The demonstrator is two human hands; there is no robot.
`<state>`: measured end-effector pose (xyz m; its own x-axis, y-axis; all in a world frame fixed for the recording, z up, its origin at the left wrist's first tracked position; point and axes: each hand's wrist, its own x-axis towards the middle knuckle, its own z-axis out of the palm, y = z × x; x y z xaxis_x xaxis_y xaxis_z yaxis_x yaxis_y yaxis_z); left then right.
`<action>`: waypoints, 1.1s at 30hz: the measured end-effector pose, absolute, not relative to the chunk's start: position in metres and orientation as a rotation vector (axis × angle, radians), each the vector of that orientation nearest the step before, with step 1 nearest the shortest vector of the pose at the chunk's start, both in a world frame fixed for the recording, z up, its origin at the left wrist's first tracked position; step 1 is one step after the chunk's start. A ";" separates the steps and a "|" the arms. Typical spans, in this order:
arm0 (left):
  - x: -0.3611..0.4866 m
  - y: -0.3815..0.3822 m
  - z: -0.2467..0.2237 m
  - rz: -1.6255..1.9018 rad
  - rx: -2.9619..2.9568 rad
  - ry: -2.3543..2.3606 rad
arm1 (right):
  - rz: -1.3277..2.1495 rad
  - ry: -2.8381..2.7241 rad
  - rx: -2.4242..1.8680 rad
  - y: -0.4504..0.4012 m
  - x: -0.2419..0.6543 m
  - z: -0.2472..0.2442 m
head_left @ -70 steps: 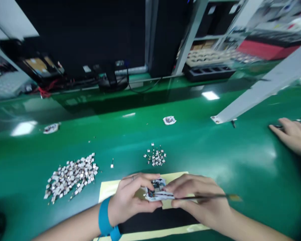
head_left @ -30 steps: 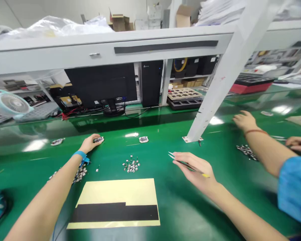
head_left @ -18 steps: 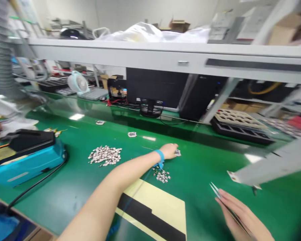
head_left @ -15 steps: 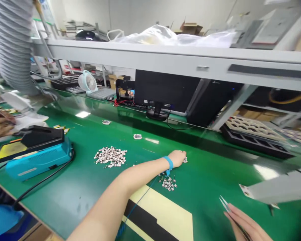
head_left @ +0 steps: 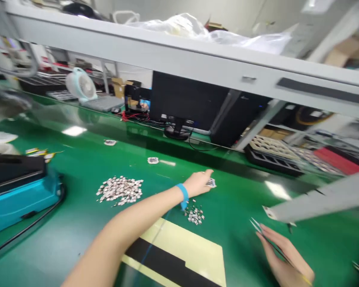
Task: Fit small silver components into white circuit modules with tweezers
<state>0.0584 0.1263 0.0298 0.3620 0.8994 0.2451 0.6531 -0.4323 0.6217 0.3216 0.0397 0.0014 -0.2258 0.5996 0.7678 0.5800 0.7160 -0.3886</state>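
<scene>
Green table (head_left: 233,227): head view; white-rimmed part (head_left: 212,183) lies right of frame centre.
Left hand (head_left: 197,183): fingers at part's edge; whether clamped, cannot tell.
Right hand (head_left: 283,253): lower right, clamped on tweezers (head_left: 277,248), tips parted; hands apart.
White-rimmed part: judged light, stiff, fragile; grasp opposite rim edges, avoiding inner face.

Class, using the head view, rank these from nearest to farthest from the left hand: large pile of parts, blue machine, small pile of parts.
From the left hand:
1. Small pile of parts: just nearer the wearer.
2. Large pile of parts: to the left.
3. Blue machine: far left, at the picture's edge.
</scene>
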 end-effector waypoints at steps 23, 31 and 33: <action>0.018 0.014 0.005 0.955 1.966 1.053 | 0.789 -1.791 -0.879 0.010 0.202 0.042; 0.016 0.014 0.009 1.041 2.078 0.959 | 0.693 -1.942 -0.637 -0.006 0.203 0.054; 0.013 0.015 0.007 1.036 2.100 0.986 | 0.686 -1.792 -0.711 -0.005 0.201 0.052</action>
<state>0.0128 0.0145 0.0069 0.4214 0.8160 0.3957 0.3550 -0.5499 0.7560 0.2013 -0.0050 0.0520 -0.2822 0.7412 0.6090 0.1455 0.6605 -0.7366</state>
